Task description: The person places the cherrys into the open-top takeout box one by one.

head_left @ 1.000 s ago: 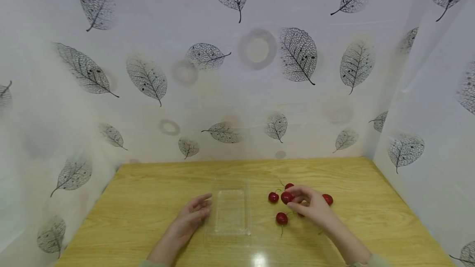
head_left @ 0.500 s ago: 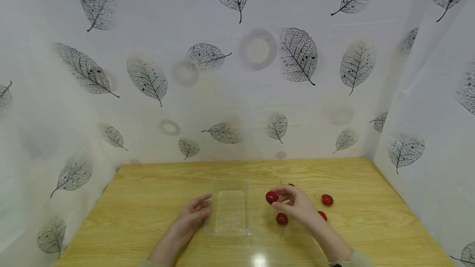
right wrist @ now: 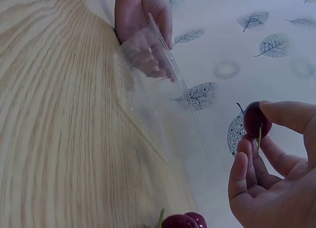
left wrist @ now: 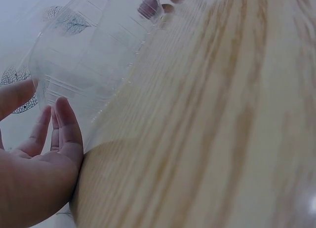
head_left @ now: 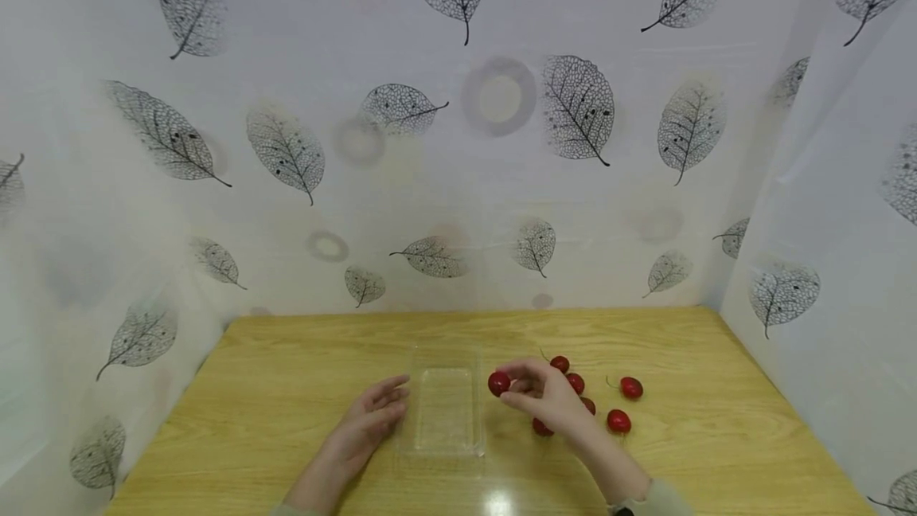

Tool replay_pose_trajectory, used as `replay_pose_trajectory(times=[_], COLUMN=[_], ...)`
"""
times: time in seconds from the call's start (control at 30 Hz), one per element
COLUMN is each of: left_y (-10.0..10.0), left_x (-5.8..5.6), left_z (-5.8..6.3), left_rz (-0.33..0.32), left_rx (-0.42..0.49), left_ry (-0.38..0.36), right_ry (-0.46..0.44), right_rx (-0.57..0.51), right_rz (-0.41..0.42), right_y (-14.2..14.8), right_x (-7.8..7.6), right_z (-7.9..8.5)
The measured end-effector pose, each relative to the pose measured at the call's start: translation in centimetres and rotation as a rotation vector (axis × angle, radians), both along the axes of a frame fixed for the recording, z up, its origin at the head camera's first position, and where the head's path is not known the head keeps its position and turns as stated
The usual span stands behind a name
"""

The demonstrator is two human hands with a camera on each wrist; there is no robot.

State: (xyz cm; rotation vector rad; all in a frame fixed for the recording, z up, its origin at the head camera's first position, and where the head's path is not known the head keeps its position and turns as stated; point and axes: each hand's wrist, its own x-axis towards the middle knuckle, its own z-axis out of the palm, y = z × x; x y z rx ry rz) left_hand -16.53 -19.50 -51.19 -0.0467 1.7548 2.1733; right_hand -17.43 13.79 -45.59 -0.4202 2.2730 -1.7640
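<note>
A dark red cherry is pinched between the thumb and fingertips of my right hand; its green stem hangs down in the right wrist view. This hand is raised just right of a clear plastic box, which stands with nothing inside it. My left hand rests on the table at the box's left side, fingers loosely extended with their tips right at its wall. In the left wrist view the left fingers lie along the transparent wall.
Several more cherries lie on the table to the right, among them one at the back, one at the far right and one nearer. The wooden table ends at a leaf-printed curtain behind and on both sides.
My right hand has moved left with the pinched cherry, away from the other cherries and closer to the box. The left hand and the box have stayed in place.
</note>
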Motion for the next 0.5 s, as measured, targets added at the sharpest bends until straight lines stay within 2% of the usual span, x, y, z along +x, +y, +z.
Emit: replay_pose_trajectory(times=[0.27, 0.5], left_y=[0.1, 0.3], left_x=[0.0, 0.0], left_z=[0.0, 0.2], left_rz=[-0.022, -0.021], left_rx=[0.004, -0.014], left_ry=[0.013, 0.007], right_ry=[0.055, 0.048], right_rx=[-0.014, 0.013], right_rz=[0.034, 0.038], right_y=[-1.7, -3.4], right_x=[-0.2, -0.1], right_z=[-0.1, 0.1])
